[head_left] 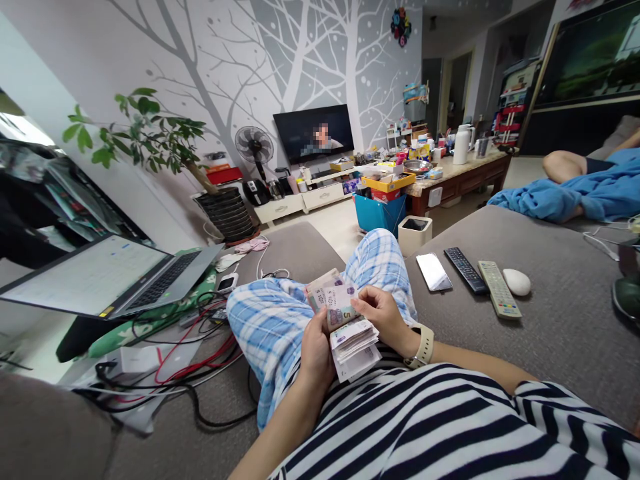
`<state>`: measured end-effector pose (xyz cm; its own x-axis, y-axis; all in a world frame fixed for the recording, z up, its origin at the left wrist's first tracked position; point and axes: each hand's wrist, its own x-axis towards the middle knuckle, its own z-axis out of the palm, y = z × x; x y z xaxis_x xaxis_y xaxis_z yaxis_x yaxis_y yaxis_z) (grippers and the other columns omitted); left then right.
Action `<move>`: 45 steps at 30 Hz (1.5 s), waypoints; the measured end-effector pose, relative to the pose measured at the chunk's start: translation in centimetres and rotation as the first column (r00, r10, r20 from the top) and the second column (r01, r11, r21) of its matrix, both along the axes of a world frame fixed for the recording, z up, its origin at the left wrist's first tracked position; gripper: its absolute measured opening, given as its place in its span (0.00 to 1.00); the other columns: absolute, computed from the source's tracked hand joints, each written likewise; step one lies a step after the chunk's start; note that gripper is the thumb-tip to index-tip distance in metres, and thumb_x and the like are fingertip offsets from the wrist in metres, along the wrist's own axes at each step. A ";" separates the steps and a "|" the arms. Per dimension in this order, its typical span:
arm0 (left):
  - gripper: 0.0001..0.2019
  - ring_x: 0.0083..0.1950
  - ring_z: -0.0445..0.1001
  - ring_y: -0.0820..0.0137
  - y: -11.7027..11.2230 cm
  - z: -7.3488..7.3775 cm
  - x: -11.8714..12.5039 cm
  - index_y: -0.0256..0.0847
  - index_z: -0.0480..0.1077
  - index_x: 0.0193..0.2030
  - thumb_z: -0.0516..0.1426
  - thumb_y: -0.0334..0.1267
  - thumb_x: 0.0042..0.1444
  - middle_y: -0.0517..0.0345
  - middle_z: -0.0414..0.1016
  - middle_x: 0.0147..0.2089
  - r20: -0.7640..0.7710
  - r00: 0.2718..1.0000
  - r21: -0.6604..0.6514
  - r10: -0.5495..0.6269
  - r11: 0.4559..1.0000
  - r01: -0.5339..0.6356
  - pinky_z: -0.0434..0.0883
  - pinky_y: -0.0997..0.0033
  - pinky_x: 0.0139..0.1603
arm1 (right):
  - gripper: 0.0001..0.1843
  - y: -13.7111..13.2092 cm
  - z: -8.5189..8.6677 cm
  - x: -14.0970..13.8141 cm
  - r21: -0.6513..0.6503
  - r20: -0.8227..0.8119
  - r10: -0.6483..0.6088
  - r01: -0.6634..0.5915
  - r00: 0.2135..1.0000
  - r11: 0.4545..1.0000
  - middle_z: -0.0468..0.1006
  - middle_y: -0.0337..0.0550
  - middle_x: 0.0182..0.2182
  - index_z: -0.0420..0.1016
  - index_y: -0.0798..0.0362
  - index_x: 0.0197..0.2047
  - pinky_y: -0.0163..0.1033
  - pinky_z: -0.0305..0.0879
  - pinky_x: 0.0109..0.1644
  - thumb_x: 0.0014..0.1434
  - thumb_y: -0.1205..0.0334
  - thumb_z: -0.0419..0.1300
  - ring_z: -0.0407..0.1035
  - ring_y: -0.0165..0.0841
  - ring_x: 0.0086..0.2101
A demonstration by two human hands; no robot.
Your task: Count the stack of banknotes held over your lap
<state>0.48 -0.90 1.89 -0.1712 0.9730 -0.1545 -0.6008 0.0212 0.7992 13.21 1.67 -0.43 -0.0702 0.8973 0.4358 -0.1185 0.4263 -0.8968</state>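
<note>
The banknotes (342, 303) sit a little below the centre of the frame, over the person's lap, held between both hands. Their long axis slants from upper left to lower right, and a thick layered part fans out at the lower end. The left hand (316, 347) lies along the left edge, its thumb pressed over the notes; its other fingers are hidden behind, so how they are bent cannot be told. The right hand (385, 317) comes in from the right, thumb and forefinger pinching the right edge of the uppermost note, which is marked 5. Both hands touch the money, so neither is nearer, and nothing shows between the right fingertips and that edge. Plaid trousers (267, 310) rise around the notes at left and above, while a striped shirt (425, 423) borders them below. Right of centre on the sofa (560, 327) lie a phone (434, 272), 2 remotes (499, 289) and a white rounded object (517, 282), apart from the hands; at left, cables (200, 357) sprawl near a laptop (167, 283).
</note>
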 end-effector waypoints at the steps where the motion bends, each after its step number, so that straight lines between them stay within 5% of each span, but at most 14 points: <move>1: 0.10 0.43 0.79 0.59 0.0 0.1 0.0 0.34 0.74 0.36 0.59 0.37 0.47 0.51 0.81 0.34 0.004 1.000 0.003 0.007 1.000 -0.007 0.74 0.63 0.44 | 0.15 0.0 0.0 0.0 0.003 -0.006 0.006 -0.006 1.000 1.000 0.63 0.34 0.22 0.66 0.53 0.25 0.35 0.54 0.29 0.58 0.54 0.60 0.57 0.28 0.25; 10: 0.09 0.39 0.79 0.60 -0.9 2.0 0.5 0.34 0.75 0.28 0.59 0.39 0.47 0.52 0.80 0.29 -0.148 0.985 -0.009 0.089 0.996 -0.091 0.73 0.66 0.42 | 0.14 -0.2 0.3 0.0 0.003 -0.033 0.039 -0.039 0.999 0.999 0.67 0.36 0.23 0.69 0.54 0.27 0.35 0.57 0.30 0.58 0.54 0.60 0.59 0.29 0.25; 27: 0.09 0.38 0.77 0.59 -1.1 2.3 0.5 0.34 0.75 0.27 0.60 0.40 0.43 0.50 0.80 0.29 -0.213 0.973 -0.003 0.092 0.995 -0.095 0.72 0.67 0.37 | 0.12 -0.1 0.4 0.0 -0.018 -0.047 0.051 -0.052 0.998 0.999 0.69 0.36 0.24 0.70 0.54 0.29 0.34 0.58 0.29 0.57 0.54 0.61 0.61 0.29 0.25; 40: 0.09 0.41 0.79 0.59 -0.2 0.5 0.1 0.35 0.75 0.35 0.57 0.38 0.50 0.49 0.81 0.34 -0.029 1.000 -0.028 0.002 1.000 -0.002 0.74 0.62 0.43 | 0.18 -0.4 0.7 0.0 -0.004 -0.075 0.091 -0.091 0.993 0.996 0.68 0.35 0.18 0.69 0.52 0.27 0.36 0.59 0.29 0.62 0.48 0.55 0.61 0.29 0.22; 45: 0.11 0.36 0.79 0.62 -0.2 0.4 0.1 0.32 0.75 0.38 0.57 0.36 0.50 0.49 0.81 0.35 -0.028 1.000 -0.053 0.010 0.999 -0.012 0.75 0.63 0.42 | 0.16 -0.1 0.2 -0.1 -0.048 -0.053 0.024 -0.027 0.998 0.998 0.68 0.35 0.22 0.67 0.52 0.27 0.35 0.59 0.29 0.53 0.49 0.64 0.62 0.29 0.24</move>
<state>0.57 -1.07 2.27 -0.1871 0.9615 -0.2012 -0.5784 0.0577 0.8137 13.14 1.57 -0.21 -0.0713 0.9159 0.3951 -0.1764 0.3783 -0.9087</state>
